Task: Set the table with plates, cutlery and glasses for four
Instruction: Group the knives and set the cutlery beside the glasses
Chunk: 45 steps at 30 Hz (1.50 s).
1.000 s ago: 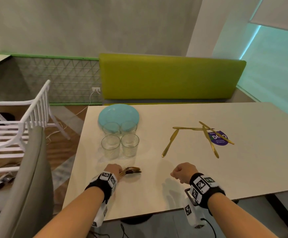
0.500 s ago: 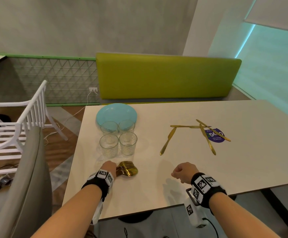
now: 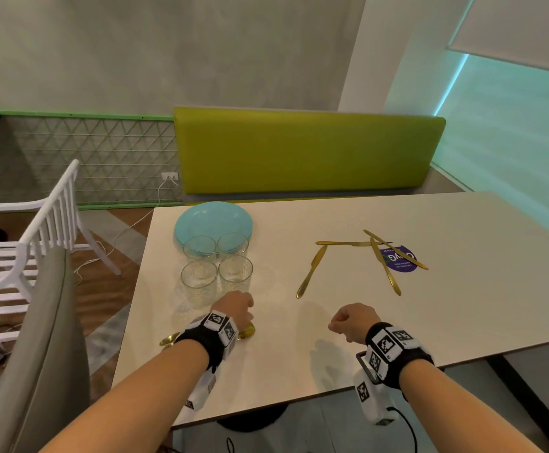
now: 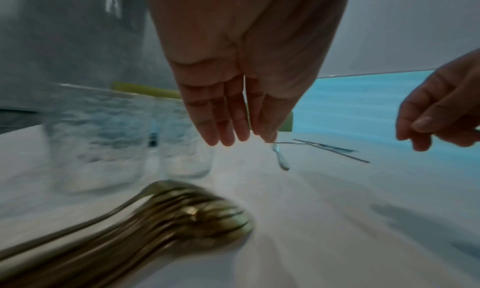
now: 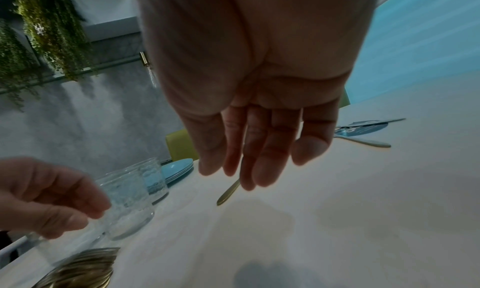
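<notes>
A bundle of gold spoons and forks (image 4: 202, 216) lies on the white table (image 3: 397, 338) near the front left. Its ends (image 3: 248, 330) stick out from under my left wrist. My left hand (image 3: 237, 305) hovers just above it with fingers (image 4: 228, 132) hanging straight and holding nothing. My right hand (image 3: 345, 322) hangs over the table to the right, its fingers (image 5: 259, 169) relaxed and empty. Several clear glasses (image 3: 199, 277) stand just beyond the left hand. Behind them is a stack of teal plates (image 3: 212, 220). Several gold knives (image 3: 310, 273) lie scattered mid-table.
A purple sticker (image 3: 400, 259) lies under the right-hand knives. A grey chair back (image 3: 47, 338) and a white slatted chair (image 3: 21, 256) stand left of the table. A green bench (image 3: 299, 152) runs along its far side. The table's near edge is close to my wrists.
My left hand gripped the gold cutlery bundle before; it has laid it on the table, let go and lifted towards the glasses. The right hand has barely moved.
</notes>
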{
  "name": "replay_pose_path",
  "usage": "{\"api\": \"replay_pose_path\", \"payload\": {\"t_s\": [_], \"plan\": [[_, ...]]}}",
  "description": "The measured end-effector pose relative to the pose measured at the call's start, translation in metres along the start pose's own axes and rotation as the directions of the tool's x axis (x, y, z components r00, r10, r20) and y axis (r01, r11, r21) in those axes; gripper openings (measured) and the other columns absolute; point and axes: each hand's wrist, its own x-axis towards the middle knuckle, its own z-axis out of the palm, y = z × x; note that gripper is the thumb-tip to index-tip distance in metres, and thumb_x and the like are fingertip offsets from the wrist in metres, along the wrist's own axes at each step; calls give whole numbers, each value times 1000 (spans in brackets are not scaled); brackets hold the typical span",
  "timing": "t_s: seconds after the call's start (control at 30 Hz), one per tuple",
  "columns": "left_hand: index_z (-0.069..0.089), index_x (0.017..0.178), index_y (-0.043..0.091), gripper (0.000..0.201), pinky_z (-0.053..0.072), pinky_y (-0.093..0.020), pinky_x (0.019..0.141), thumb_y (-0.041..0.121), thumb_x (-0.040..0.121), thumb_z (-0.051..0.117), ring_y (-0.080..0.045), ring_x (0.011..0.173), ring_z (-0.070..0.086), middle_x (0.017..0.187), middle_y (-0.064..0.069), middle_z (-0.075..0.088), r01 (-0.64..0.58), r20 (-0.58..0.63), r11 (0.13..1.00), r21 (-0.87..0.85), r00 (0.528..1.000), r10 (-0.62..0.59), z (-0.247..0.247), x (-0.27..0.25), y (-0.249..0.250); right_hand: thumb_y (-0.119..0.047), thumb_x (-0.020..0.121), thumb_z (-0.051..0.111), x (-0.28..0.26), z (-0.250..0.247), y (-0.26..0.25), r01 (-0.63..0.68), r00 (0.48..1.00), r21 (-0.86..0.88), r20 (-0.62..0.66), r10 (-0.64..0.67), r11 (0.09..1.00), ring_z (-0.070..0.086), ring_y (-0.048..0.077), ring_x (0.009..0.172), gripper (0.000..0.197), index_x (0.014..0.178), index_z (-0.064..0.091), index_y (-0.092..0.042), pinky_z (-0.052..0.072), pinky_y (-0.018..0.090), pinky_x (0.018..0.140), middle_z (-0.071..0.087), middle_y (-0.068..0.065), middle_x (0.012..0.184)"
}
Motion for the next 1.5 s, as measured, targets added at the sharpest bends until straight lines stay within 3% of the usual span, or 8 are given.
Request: {"api": "replay_pose_path", "payload": {"t_s": [0.2, 0.63, 0.8, 1.0, 1.13, 1.37, 1.43, 1.5], "plan": [[58, 124, 19, 32, 45, -33, 101, 25, 93, 53, -21, 120, 54, 129, -4, 58, -137, -8, 988, -75, 991, 137, -11, 34, 76, -34, 89, 59, 22, -32, 26, -4, 999, -4, -48, 4, 1000, 62, 15, 90, 28, 107, 67, -14, 47, 24, 87, 69, 3, 108], [65, 114, 12, 26, 48, -26, 95, 19, 90, 59, -22, 112, 61, 121, -7, 64, -10, -15, 872, -489, 1000, 4, -24, 163, 203, -17, 92, 51, 153, -114, 121, -220, 962, -11, -169, 215, 975, 63, 24, 103, 24, 106, 69, -9, 50, 27, 86, 69, 9, 108], [67, 109, 4, 24, 50, -16, 60, 12, 87, 61, -12, 64, 59, 78, 1, 61, 73, 26, 716, -694, 997, -76, -16, 197, 227, -27, 93, 54, 196, -109, 133, -229, 963, 53, -131, 234, 972, 61, 23, 107, 26, 113, 60, -11, 49, 31, 92, 65, 7, 112], [65, 109, 3, 22, 40, -2, 37, 10, 88, 60, -5, 57, 54, 70, 5, 55, 144, 92, 675, -723, 989, -113, -11, 216, 236, -32, 91, 57, 229, -104, 131, -263, 962, 37, -72, 265, 964, 60, 20, 87, 28, 102, 62, -7, 47, 26, 76, 65, 7, 97], [62, 102, 12, 13, 43, -8, 44, 12, 90, 58, -4, 58, 54, 71, 7, 54, 171, 133, 674, -719, 985, -108, -10, 227, 243, -31, 89, 59, 236, -110, 131, -273, 961, -1, -47, 272, 962, 50, 16, 72, 23, 85, 51, -9, 42, 23, 65, 47, -1, 66], [59, 90, 14, 5, 52, -24, 70, 18, 90, 59, -12, 70, 59, 77, 2, 57, 211, 233, 656, -725, 971, -55, -5, 241, 262, -28, 87, 55, 239, -118, 128, -226, 973, 7, -38, 226, 974, 49, 11, 58, 26, 71, 46, -10, 41, 19, 50, 49, -1, 65], [58, 86, 17, 13, 53, -32, 86, 29, 91, 57, -18, 85, 61, 90, -3, 62, 233, 290, 694, -681, 956, -36, -1, 242, 268, -30, 90, 54, 241, -120, 126, -156, 987, 89, -20, 159, 984, 62, 15, 66, 22, 78, 57, -11, 55, 24, 65, 65, 3, 76], [59, 102, 17, 25, 51, -34, 91, 37, 94, 49, -20, 93, 60, 103, -4, 59, 252, 346, 736, -629, 938, -25, 1, 240, 273, -27, 92, 55, 241, -120, 120, -93, 996, 305, 16, 93, 948, 67, 15, 70, 20, 79, 63, -14, 58, 26, 75, 72, 5, 83]]}}
